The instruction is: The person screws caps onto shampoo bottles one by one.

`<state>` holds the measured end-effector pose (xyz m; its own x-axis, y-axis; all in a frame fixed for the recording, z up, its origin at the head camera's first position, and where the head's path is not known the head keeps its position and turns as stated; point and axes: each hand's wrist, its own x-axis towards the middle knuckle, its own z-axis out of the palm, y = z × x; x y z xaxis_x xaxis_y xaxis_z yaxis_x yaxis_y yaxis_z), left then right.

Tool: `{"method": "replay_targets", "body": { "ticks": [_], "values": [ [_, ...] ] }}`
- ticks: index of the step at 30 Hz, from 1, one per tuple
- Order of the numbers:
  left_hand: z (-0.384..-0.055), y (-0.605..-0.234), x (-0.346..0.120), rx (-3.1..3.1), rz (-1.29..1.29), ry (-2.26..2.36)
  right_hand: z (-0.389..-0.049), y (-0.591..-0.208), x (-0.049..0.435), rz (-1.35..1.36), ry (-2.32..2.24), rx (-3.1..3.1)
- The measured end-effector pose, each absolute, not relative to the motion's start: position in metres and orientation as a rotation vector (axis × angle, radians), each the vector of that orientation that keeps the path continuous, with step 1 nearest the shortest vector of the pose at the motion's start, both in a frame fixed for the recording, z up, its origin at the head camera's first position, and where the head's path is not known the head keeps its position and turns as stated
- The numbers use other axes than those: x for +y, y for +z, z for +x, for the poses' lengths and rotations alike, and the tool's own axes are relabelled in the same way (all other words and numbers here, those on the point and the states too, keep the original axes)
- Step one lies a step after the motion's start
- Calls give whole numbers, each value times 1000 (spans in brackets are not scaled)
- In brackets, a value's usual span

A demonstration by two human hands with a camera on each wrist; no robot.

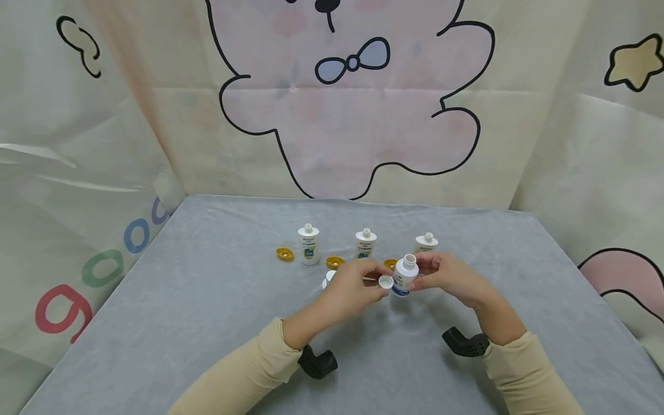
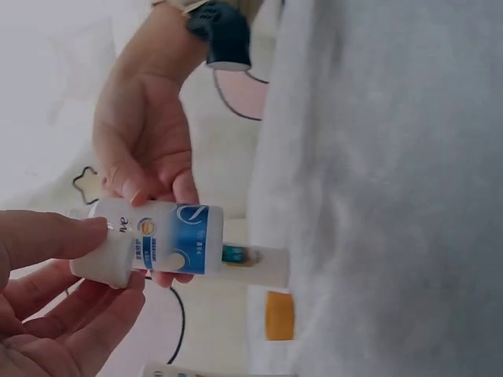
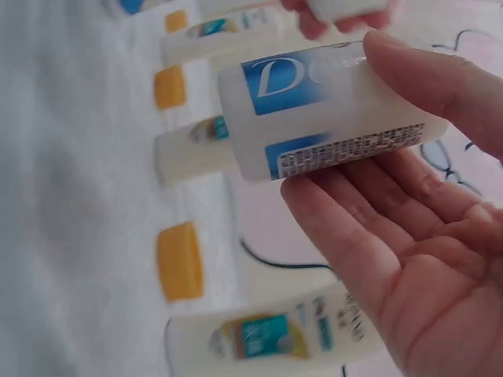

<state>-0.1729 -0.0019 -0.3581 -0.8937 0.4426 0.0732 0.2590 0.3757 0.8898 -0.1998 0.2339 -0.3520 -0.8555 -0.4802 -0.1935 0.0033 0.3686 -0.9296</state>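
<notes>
My right hand [image 1: 456,281] grips a small white bottle with a blue label [image 1: 403,281] around its side, thumb on one face and fingers on the other. The bottle's mouth is uncovered and faces up in the head view. Just left of it, my left hand [image 1: 349,289] pinches a white cap [image 1: 385,282] between thumb and fingers, its hollow side showing. In the left wrist view the cap [image 2: 104,259] overlaps the bottle's top end. The right wrist view shows blue print and a barcode on the bottle [image 3: 295,118].
Behind the hands stand three white bottles, left [image 1: 309,249], middle [image 1: 365,246] and right [image 1: 426,242], the right one partly hidden. Orange-yellow rings, left [image 1: 285,254], middle [image 1: 335,262] and right [image 1: 391,263], lie among them. Another white object [image 1: 328,279] is mostly behind my left hand.
</notes>
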Motion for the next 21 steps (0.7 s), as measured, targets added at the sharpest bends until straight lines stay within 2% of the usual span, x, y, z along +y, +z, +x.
{"method": "replay_targets", "body": {
  "ticks": [10, 21],
  "values": [
    [-183, -337, -16, 2448, 481, 1687, -189, -340, 223, -396, -1519, 2318],
    [-188, -338, -24, 2484, 563, 1626, -183, -339, 216, -379, -1495, 2402]
  ]
}}
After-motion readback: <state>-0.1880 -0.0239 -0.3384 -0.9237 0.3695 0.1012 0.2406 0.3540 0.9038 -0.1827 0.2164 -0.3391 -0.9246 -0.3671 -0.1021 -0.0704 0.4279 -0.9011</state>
